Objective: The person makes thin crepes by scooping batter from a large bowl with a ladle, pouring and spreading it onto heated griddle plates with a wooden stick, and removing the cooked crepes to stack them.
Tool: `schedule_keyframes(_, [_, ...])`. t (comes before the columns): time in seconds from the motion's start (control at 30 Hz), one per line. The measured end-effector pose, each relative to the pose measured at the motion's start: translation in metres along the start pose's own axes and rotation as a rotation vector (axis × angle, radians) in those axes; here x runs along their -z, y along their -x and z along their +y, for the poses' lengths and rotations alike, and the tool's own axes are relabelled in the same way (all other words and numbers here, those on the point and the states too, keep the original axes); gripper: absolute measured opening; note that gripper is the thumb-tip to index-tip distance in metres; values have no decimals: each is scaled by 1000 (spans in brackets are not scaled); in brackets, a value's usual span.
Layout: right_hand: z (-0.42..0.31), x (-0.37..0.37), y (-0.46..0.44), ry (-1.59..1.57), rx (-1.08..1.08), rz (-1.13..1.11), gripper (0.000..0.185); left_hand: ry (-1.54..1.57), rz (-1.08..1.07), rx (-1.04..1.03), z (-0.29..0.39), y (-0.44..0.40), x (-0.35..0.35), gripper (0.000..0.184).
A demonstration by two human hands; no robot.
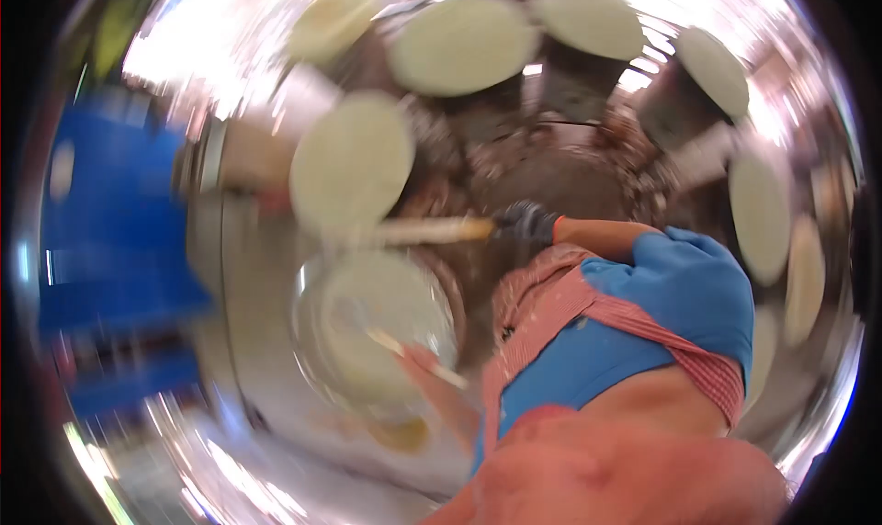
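My left hand (420,361), bare, is closed around the pale handle of a wooden-handled tool (386,342). That tool's far end reaches over a wide bowl (310,364) of whitish liquid (390,291); blur hides the end's shape. In a dark glove, my right hand (526,223) grips a long flat wooden stick (427,230) by its orange-brown end. The stick points left, and its far end lies at the lower edge of a pale round disc (352,162), though I cannot tell whether they touch.
Several more pale discs (464,43) stand on dark supports in a ring around a brown, grimy centre (556,190). Blue objects (119,213) are at the left. A yellowish patch (400,433) shows below the bowl. Motion blur smears much of the view.
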State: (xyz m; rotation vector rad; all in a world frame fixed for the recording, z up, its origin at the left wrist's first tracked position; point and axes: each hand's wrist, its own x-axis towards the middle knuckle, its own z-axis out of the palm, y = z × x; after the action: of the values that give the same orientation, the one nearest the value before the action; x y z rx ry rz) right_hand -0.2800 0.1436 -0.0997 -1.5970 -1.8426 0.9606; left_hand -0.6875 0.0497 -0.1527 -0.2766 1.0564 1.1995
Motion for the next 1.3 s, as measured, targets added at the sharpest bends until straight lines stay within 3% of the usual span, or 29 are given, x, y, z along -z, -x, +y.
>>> schedule_keyframes(0.07, [-12, 37, 17, 19, -123, 29, 38, -19, -309, 276, -30, -15, -50, 43])
schedule_keyframes(0.1, [-2, 44, 31, 7, -228, 165, 38, -44, -431, 432, -46, -16, -73, 42])
schedule_keyframes(0.17, [28, 55, 59, 109, -392, 82, 38, -98, -581, 730, -77, -20, -117, 41])
schedule_keyframes(0.23, [58, 71, 95, 103, -506, 206, 40, -145, -678, 967, -105, -21, -154, 39])
schedule_keyframes(0.27, [80, 76, 113, 48, -510, 416, 39, -172, -707, 1052, -115, -21, -174, 39])
schedule_keyframes(0.3, [98, 84, 139, -3, -499, 615, 39, -203, -726, 1108, -128, -17, -192, 38])
schedule_keyframes(0.33, [114, 97, 163, -50, -605, 669, 39, -282, -728, 1081, -142, -15, -213, 38])
schedule_keyframes(0.4, [150, 119, 216, -58, -773, 865, 37, -557, -677, 898, -177, -3, -255, 36])
schedule_keyframes(0.43, [166, 125, 242, -12, -836, 1010, 35, -577, -680, 907, -192, -6, -268, 36])
schedule_keyframes(0.5, [155, 164, 290, -151, -1053, 989, 33, -570, -718, 1089, -230, -22, -288, 35])
schedule_keyframes(0.57, [188, 172, 333, -73, -1036, 1307, 37, -605, -667, 1157, -273, -45, -303, 35])
schedule_keyframes(0.63, [196, 202, 374, -78, -1184, 1300, 37, -631, -610, 1216, -306, -55, -314, 34])
schedule_keyframes(0.67, [202, 215, 387, -87, -1184, 1298, 37, -611, -584, 1319, -328, -51, -327, 11])
schedule_keyframes(0.7, [210, 226, 400, -42, -1262, 1328, 38, -590, -554, 1424, -349, -46, -341, 31])
schedule_keyframes(0.8, [244, 245, 418, 48, -1399, 1329, 40, -615, -460, 1405, -388, 7, -386, 38])
schedule_keyframes(0.9, [240, 260, 417, 175, -1471, 1349, 43, -753, -496, 1488, -412, -16, -404, 37])
schedule_keyframes(1.0, [219, 273, 402, 158, -1568, 1100, 43, -792, -471, 1506, -437, -17, -433, 36])
schedule_keyframes(1.07, [218, 249, 398, 164, -1493, 1112, 44, -851, -420, 1498, -436, -25, -445, 35])
schedule_keyframes(1.13, [214, 246, 397, 214, -1410, 1151, 44, -851, -415, 1502, -454, -44, -460, 11])
schedule_keyframes(1.2, [196, 240, 385, 250, -1375, 976, 44, -877, -389, 1510, -464, -44, -482, 10])
schedule_keyframes(1.3, [212, 225, 376, 309, -1364, 1065, 44, -934, -424, 1505, -480, -55, -510, 8])
